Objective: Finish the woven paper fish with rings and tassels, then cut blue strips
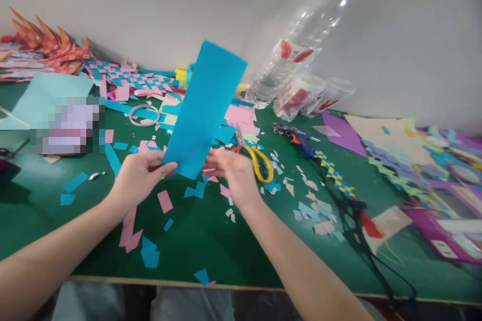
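Note:
A blue rectangular strip of paper [207,105] is held up above the green table, tilted so its top leans right. My left hand [141,173] pinches its lower left edge, thumb in front and fingers behind. At the lower right edge is my right hand [235,170], its fingertips partly hidden behind the paper; it appears to grip that edge. Just beyond my right hand lie scissors with yellow handles [259,164], their blades partly covered. Pink and blue paper scraps [164,201] are scattered around and below both hands.
A silver ring-shaped roll [144,115] and a blurred-out phone-like object [70,128] lie left. Behind stand a clear plastic bottle [301,35] and plastic cups [299,96]. A blue glue gun [301,144] trails a black cable on the right. Woven paper pieces [128,76] line the wall.

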The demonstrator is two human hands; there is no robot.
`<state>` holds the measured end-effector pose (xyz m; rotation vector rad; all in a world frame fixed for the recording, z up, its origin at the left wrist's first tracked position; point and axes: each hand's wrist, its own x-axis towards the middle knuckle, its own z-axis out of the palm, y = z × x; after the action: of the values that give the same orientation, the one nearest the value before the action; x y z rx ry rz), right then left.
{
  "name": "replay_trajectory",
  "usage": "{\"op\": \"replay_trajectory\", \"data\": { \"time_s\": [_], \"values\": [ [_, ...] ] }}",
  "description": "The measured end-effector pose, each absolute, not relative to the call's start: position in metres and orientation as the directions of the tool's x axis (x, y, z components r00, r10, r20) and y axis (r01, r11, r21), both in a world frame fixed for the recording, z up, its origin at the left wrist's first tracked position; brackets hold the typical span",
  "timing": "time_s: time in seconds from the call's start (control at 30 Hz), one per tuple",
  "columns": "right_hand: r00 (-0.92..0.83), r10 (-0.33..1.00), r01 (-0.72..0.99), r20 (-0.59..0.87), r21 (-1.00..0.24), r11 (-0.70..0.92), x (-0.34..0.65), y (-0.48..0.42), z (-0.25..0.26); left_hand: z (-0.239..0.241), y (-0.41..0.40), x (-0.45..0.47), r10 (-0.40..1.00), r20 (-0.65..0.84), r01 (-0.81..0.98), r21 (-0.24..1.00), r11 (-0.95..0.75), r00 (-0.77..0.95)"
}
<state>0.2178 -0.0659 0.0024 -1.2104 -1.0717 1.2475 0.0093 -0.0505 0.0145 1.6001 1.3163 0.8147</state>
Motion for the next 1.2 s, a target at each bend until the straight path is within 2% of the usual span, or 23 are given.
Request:
{"op": "replay_trajectory", "data": {
  "time_s": [0.07,0.1,0.37,0.6,0.73,0.83,1.03,1.2],
  "values": [
    [-0.123,0.989,-0.021,-0.085,-0.996,-0.088,0.203,-0.075,-0.003,0.014,-0.052,0.011,0.977,-0.033,0.389,0.92,-0.053,0.211],
    [-0.15,0.985,-0.008,-0.088,-0.996,-0.09,0.199,-0.078,-0.006,0.013,-0.052,0.011,0.978,-0.033,0.379,0.924,-0.049,0.207],
    [-0.198,0.976,-0.033,-0.089,-0.995,-0.097,0.196,-0.077,-0.012,0.016,-0.053,0.018,0.985,-0.13,0.229,0.968,0.102,0.11],
    [-0.261,0.961,0.042,-0.089,-0.996,-0.08,0.196,-0.082,-0.01,0.014,-0.052,0.016,0.984,-0.131,0.263,0.96,0.095,0.122],
    [-0.182,0.983,0.228,0.035,-0.971,0.077,0.199,-0.082,-0.01,0.009,-0.049,0.013,0.973,-0.114,0.293,0.955,0.052,0.2],
    [-0.101,0.994,0.321,0.05,-0.944,0.08,0.203,-0.078,-0.009,0.006,-0.047,0.012,0.942,-0.146,0.284,0.957,0.057,0.302],
    [-0.147,0.987,0.118,-0.067,-0.992,-0.05,0.207,-0.071,-0.007,0.009,-0.049,0.015,0.925,-0.176,0.254,0.963,0.091,0.336],
    [-0.162,0.987,0.068,-0.005,-0.998,0.006,0.211,-0.071,-0.008,0.013,-0.05,0.013,0.916,-0.2,0.222,0.967,0.127,0.346]
  ]
}}
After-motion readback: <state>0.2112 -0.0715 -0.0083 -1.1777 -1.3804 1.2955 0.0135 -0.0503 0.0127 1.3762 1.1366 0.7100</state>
